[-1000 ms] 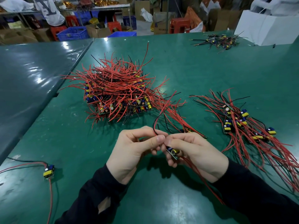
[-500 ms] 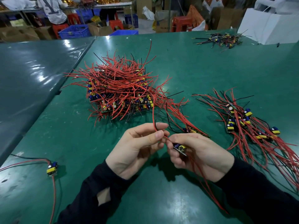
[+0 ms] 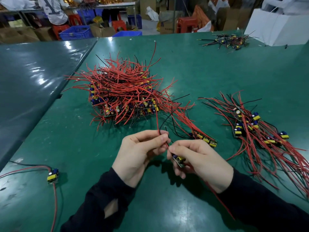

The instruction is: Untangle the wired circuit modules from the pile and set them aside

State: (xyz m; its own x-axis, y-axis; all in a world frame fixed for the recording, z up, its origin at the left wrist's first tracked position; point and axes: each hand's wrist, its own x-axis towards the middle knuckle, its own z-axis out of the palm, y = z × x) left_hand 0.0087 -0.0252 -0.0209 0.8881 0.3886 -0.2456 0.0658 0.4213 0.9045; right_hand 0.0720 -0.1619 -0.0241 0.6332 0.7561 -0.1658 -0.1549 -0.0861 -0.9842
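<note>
A big tangled pile (image 3: pixel 123 92) of red-wired circuit modules sits mid-table. My right hand (image 3: pixel 199 161) grips one small module (image 3: pixel 179 160) with a yellow capacitor. My left hand (image 3: pixel 140 151) pinches that module's red wire (image 3: pixel 157 121), which rises toward the pile. A few more modules (image 3: pixel 204 138) lie just beyond my right hand, their red wires still running into the pile. Several separated modules (image 3: pixel 250 128) lie in a spread group at the right.
A single module (image 3: pixel 52 175) with red and black wires lies at the near left. A small heap of dark-wired parts (image 3: pixel 225 41) and a white box (image 3: pixel 277 27) sit at the far right. A second table (image 3: pixel 33 77) adjoins on the left.
My hands have drawn slightly apart, and the red wire now runs straighter up from my left fingers. The module has turned a little in my right hand.
</note>
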